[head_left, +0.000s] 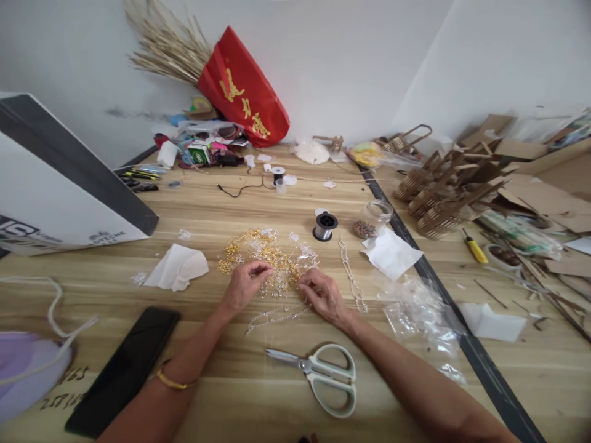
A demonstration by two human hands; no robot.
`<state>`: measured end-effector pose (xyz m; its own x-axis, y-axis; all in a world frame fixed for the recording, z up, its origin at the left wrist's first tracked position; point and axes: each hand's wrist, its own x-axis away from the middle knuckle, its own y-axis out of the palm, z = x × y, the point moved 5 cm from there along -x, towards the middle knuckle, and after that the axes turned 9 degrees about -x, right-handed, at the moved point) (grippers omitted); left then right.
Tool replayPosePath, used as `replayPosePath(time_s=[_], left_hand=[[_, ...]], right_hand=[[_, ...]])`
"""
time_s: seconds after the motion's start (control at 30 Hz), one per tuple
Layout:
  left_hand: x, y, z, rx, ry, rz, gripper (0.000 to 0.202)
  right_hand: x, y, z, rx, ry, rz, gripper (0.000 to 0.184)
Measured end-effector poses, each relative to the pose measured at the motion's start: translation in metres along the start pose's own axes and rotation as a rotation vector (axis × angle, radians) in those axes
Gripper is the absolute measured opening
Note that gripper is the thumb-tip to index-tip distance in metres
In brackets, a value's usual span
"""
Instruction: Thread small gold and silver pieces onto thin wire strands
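Observation:
My left hand (pixel 247 284) is at the near left side of a loose pile of gold and silver jewellery pieces (pixel 261 246), thumb and index finger pinched together. Anything between those fingertips is too small to tell. On the pile's near right side, my right hand (pixel 323 296) rests low over the table with its fingers curled together. A thin silver beaded chain (pixel 274 319) runs from below the left hand to under the right fingers; whether they grip it is hidden. Scissors (pixel 318 372) with pale handles lie partly spread in front of both hands.
A second chain (pixel 351 277) lies to the right, below a wire spool (pixel 325 226) and a glass jar (pixel 373 218) of beads. Clear plastic bags (pixel 425 314) are beside my right forearm. A black phone (pixel 124 369) lies left. Small woven baskets (pixel 443 191) stand at right.

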<state>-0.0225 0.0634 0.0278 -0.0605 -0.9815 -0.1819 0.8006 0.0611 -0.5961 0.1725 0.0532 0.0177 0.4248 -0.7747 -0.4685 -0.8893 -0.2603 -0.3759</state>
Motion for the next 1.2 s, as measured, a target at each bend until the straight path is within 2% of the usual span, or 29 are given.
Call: replayPosePath(time_s=[0.3,0.7,1.2], left_hand=[[-0.005,-0.009,-0.015,-0.315,0.128,-0.052,0.011],[-0.001,-0.003,-0.011,-0.419,0.212,-0.205,0.008],[-0.003,-0.002,-0.016,-0.373,0.232,-0.079,0.014]], right_hand=[[0.001,0.000,0.003,-0.006,0.015,-0.003,0.011],[0.000,0.000,0.001,0.004,0.022,-0.008,0.014],[0.001,0.000,0.004,0.008,0.034,-0.015,0.014]])
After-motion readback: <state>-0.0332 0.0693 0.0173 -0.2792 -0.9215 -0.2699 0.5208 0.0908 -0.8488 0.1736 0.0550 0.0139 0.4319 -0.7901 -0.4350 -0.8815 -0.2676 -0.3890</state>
